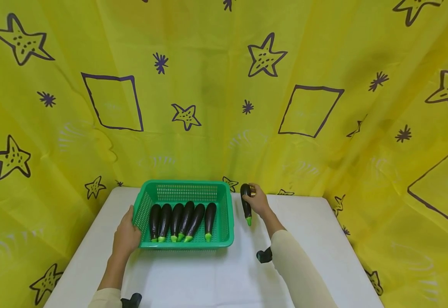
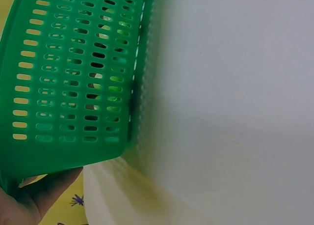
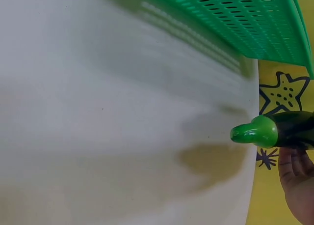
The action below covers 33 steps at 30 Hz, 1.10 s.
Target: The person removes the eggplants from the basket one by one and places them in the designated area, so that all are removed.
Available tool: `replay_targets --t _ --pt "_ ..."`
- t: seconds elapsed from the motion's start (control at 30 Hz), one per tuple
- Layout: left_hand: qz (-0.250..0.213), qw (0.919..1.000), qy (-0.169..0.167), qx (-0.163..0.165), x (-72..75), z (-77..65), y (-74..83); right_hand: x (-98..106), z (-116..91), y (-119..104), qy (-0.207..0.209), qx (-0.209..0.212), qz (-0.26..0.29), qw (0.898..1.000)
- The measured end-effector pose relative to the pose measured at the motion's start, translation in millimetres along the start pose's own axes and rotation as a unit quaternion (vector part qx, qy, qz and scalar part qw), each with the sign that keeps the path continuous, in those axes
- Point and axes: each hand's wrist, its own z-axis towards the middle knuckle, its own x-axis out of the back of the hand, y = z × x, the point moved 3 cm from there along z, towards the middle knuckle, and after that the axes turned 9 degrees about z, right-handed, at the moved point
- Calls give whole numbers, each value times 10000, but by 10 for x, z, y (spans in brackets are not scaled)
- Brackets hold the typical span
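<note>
A green plastic basket (image 1: 185, 245) with slotted walls holds several dark eggplants (image 1: 176, 219), their green stem ends toward me. My left hand (image 1: 126, 233) grips the basket's left rim; in the left wrist view its fingers (image 2: 51, 188) reach under that rim. To the right of the basket, my right hand (image 1: 258, 200) holds a single eggplant (image 1: 245, 201) around its upper part, with the green stem (image 3: 252, 131) pointing down toward the table. A shadow lies beneath it, and in the right wrist view it appears raised off the surface.
Under the basket is a table with a white cover (image 1: 224, 278). A yellow curtain (image 1: 216, 85) patterned with stars and rectangles hangs along the back and both sides. Dark wrist-worn devices (image 1: 264, 256) show at both forearms.
</note>
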Motion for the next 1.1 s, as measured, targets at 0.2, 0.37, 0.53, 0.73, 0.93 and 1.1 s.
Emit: replay_targets --t 0.2,0.37,0.53,0.73,0.93,1.1 --pt "35 10000 12 23 -14 -5 -9 -4 -57 122 56 -193 -380 9991" --pt "39 10000 50 0 -15 -4 -20 -20 -79 191 28 -279 -720 9970" --pt "18 10000 86 -32 -16 -2 -24 -38 -77 226 113 -181 -1182 9928" --pt "64 9998 160 -72 -8 -14 -22 -81 -119 249 128 -191 -1411 9897" --pt "15 9996 268 -112 3 -23 -5 -115 -120 276 200 -165 -1395 9899" --pt "5 9999 143 -34 -8 -16 -11 -123 -102 366 247 -336 -1481 9881"
